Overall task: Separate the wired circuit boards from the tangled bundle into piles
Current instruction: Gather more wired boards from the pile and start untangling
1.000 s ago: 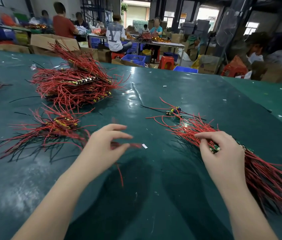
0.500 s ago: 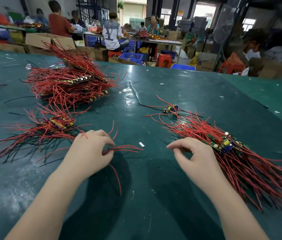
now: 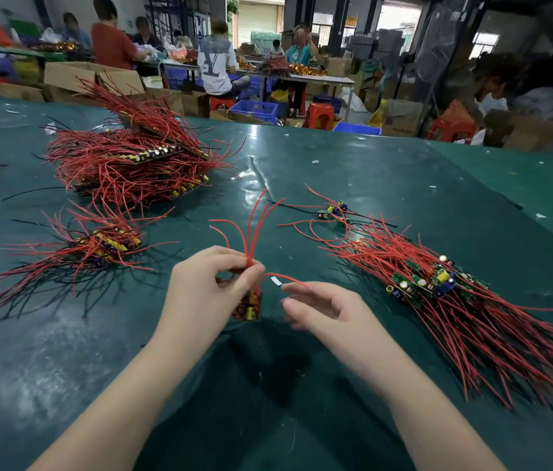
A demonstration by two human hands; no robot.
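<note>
- My left hand has come up off the bench since a moment ago and now pinches a small circuit board by its red wires, which fan upward from my fingers.
- The board hangs just below that pinch, near the middle of the bench, clear of every pile.
- My right hand has left the tangled bundle on the right and reaches across; its fingers are loosely spread and hold nothing, with one stray wire arcing just above them.
- I judge one board is now freed and being tidied before it goes down.
- The small pile at near left and the big pile at far left look like the places for it.
- Much of the bundle is still unsorted.
</note>
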